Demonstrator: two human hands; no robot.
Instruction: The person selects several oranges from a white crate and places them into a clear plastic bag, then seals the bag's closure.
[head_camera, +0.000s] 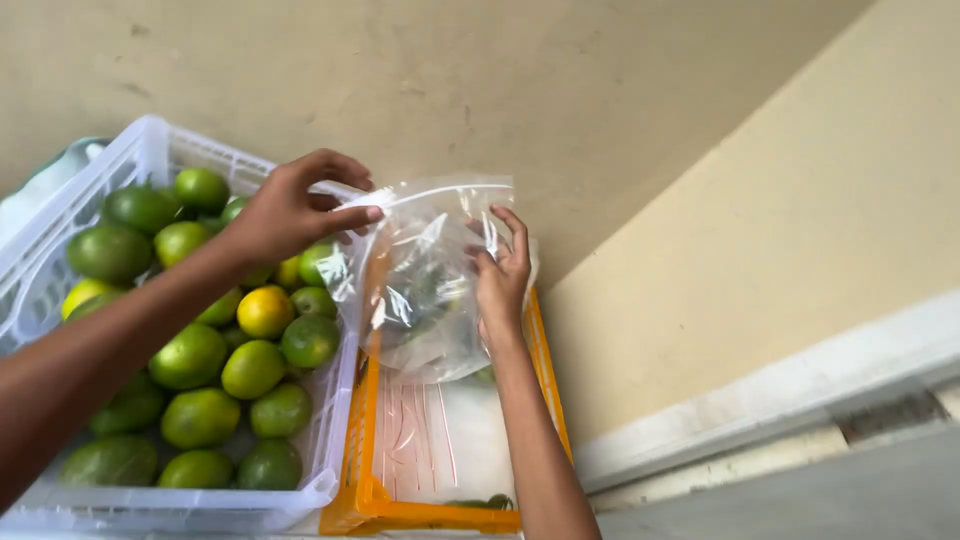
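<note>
Above the orange crate (365, 500), the right hand (500, 275) and left hand (285, 210) each pinch the clear zip bag (420, 290) at its mouth, seemingly opening it; left of it, the white crate (140, 150) holds green citrus fruit (190, 355).

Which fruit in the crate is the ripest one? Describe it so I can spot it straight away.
Start at the white slatted crate on the left, heaped with citrus fruit. Look just below the left hand, toward the crate's right side. There sits the yellow-orange fruit, the most yellow-orange one among mostly green neighbours.
</note>
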